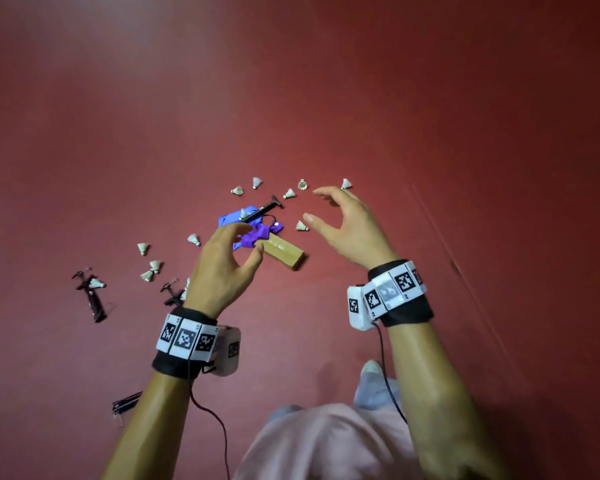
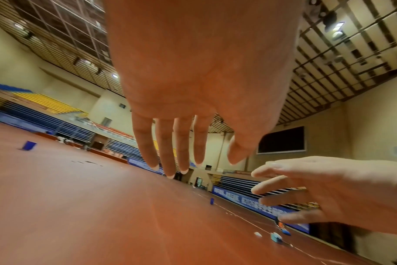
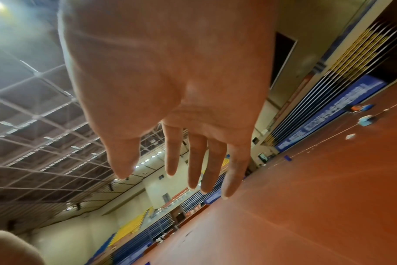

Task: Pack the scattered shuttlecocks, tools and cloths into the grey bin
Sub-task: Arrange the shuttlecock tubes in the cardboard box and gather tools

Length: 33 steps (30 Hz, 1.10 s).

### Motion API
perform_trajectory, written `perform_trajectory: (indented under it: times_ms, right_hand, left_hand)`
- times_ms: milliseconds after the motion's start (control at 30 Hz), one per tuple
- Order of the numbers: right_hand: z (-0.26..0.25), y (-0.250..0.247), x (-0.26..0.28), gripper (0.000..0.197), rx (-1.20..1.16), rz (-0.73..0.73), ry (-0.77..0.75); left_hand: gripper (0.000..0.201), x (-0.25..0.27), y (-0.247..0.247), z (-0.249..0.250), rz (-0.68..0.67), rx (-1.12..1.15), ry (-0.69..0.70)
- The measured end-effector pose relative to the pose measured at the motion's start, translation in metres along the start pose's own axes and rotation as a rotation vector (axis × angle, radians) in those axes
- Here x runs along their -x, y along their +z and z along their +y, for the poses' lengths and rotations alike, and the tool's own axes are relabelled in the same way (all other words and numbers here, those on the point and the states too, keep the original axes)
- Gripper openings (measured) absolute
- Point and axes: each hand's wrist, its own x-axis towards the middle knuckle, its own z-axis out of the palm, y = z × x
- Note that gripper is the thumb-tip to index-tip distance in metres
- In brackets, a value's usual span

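Several white shuttlecocks lie scattered on the red floor, among them one (image 1: 302,226) between my hands and one (image 1: 345,183) just past my right fingers. A blue cloth (image 1: 231,218) and a purple cloth (image 1: 260,233) lie crumpled together under a black pump-like tool (image 1: 262,211). A wooden block (image 1: 284,252) lies beside them. My left hand (image 1: 250,240) (image 2: 202,165) hovers over the cloths, fingers spread, holding nothing. My right hand (image 1: 314,206) (image 3: 156,175) hovers open to the right. No grey bin is in view.
More black tools lie at left (image 1: 90,296), by my left wrist (image 1: 172,292) and near my left forearm (image 1: 127,403). My pink clothing (image 1: 326,441) fills the bottom. The wrist views show a sports hall with stands and small far-off objects (image 2: 275,236).
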Motion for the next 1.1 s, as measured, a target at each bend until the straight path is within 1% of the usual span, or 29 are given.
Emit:
perform_trajectory:
  times_ms: [67,133,167,300,400,467,567,633,733,867,967,1100]
  right_hand:
    - [0.000,-0.007,-0.045,0.042,-0.012,-0.038,-0.051]
    - [0.002,-0.009,-0.084,0.040,-0.043,-0.045,-0.078]
    - [0.005,-0.009,-0.096,0.039,-0.051,-0.046,-0.081]
    - [0.011,0.009,-0.161,0.038,-0.063,-0.138,-0.088]
    - [0.014,0.031,-0.213,0.039,-0.049,-0.179,-0.095]
    - [0.016,0.049,-0.250,0.038,-0.040,-0.182,-0.102]
    - [0.019,0.085,-0.307,0.036,-0.040,-0.183,-0.097]
    - [0.021,0.109,-0.344,0.037,-0.039,-0.180,-0.086]
    - [0.025,0.141,-0.398,0.039,-0.016,-0.172,-0.045]
    - [0.040,0.166,-0.446,0.041,-0.004,-0.128,0.056]
    - [0.067,0.179,-0.467,0.043,0.038,-0.185,0.160]
    - [0.127,0.201,-0.493,0.047,0.097,-0.243,0.288]
  left_hand:
    - [0.031,-0.028,0.005,0.003,0.050,0.003,-0.047]
    - [0.032,-0.052,0.009,0.005,0.078,0.005,-0.087]
    - [0.032,-0.060,0.010,0.005,0.082,0.007,-0.099]
    - [0.030,-0.101,0.001,-0.013,0.126,0.007,-0.180]
    - [0.030,-0.136,-0.009,-0.043,0.162,0.000,-0.230]
    - [0.031,-0.162,-0.016,-0.069,0.172,0.005,-0.256]
    - [0.032,-0.207,-0.025,-0.116,0.193,-0.008,-0.274]
    - [0.032,-0.242,-0.035,-0.150,0.184,-0.002,-0.270]
    - [0.033,-0.306,-0.054,-0.198,0.141,-0.015,-0.255]
    - [0.030,-0.392,-0.060,-0.251,0.067,0.002,-0.218]
    - [0.033,-0.450,-0.040,-0.289,-0.067,-0.024,-0.211]
    - [0.036,-0.513,0.010,-0.342,-0.299,-0.051,-0.264]
